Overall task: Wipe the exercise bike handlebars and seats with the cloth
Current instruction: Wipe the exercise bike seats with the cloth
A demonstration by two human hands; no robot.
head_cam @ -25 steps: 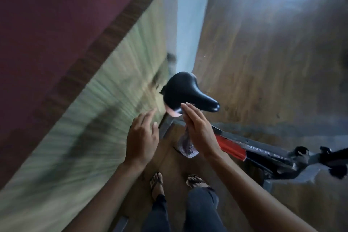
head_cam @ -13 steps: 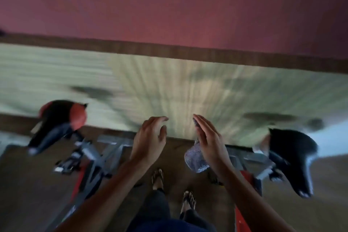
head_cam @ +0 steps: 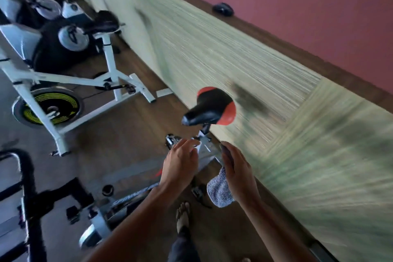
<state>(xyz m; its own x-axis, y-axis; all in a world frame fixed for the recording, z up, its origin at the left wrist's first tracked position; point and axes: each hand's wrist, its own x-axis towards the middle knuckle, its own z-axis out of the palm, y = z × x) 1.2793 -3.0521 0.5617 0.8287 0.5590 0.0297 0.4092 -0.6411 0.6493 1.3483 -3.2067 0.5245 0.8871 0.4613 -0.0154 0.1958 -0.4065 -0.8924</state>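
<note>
Holding a grey cloth point(head_cam: 219, 192), the right hand point(head_cam: 238, 173) sits lower center; the left hand point(head_cam: 180, 165) seems loosely open, empty, below the red-black seat point(head_cam: 209, 107).

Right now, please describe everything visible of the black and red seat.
The seat is a black saddle with red patches at its wide rear, smooth and padded-looking. Its narrow nose points left in the picture. It stands on a post close to the wall. Nothing touches its top; the left hand and the right hand, which holds the cloth, are below it.
</note>
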